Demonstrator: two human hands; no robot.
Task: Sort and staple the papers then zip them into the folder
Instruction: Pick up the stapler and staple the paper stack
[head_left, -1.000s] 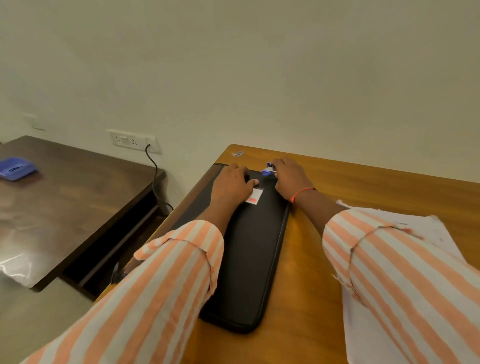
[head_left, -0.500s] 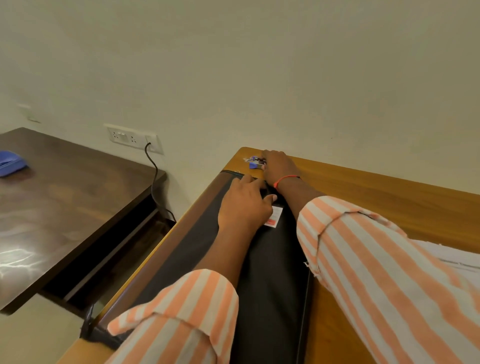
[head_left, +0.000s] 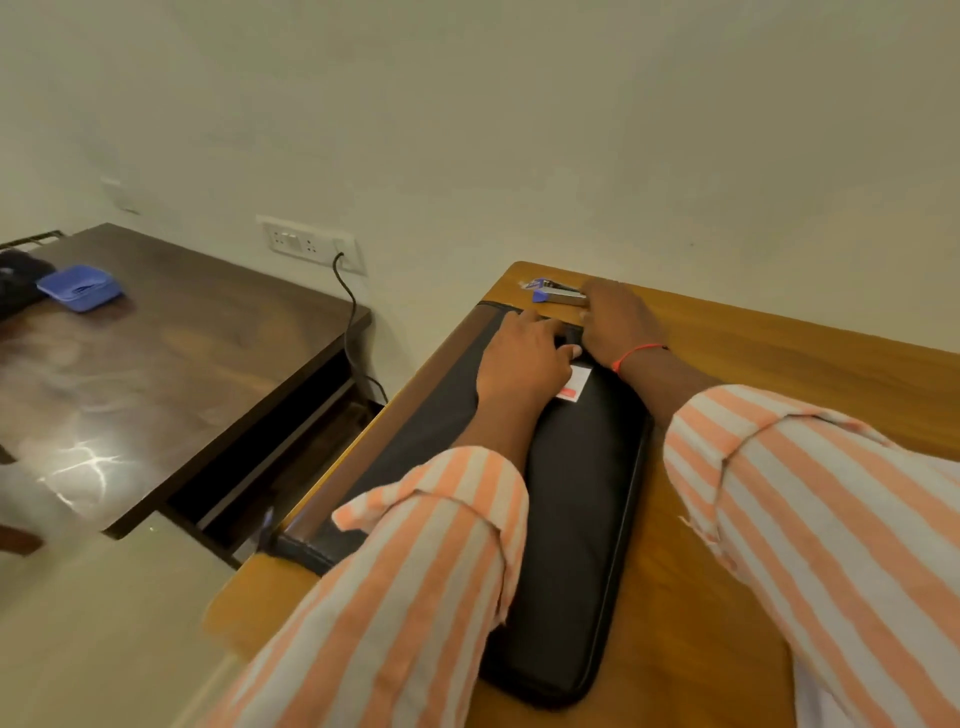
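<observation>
On the light wooden worktop (head_left: 779, 374) the long black padded folder (head_left: 582, 493) lies by the left edge, your left hand (head_left: 524, 358) pressing its far end loose-fingered, your right hand (head_left: 618, 322) with its grip unreadable beside the small blue stapler (head_left: 553, 295): probably zipping, so pull steadily.

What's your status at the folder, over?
Left hand presses black folder's far end. Right hand at its far edge, grip hidden. Small blue-and-silver item beside right fingers.

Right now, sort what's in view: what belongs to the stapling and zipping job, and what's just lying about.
Job: black folder; small blue-and-silver stapling item, by the right hand; left hand on the folder.
Lying about: blue tray on the dark table; wall socket; black cable.
</observation>
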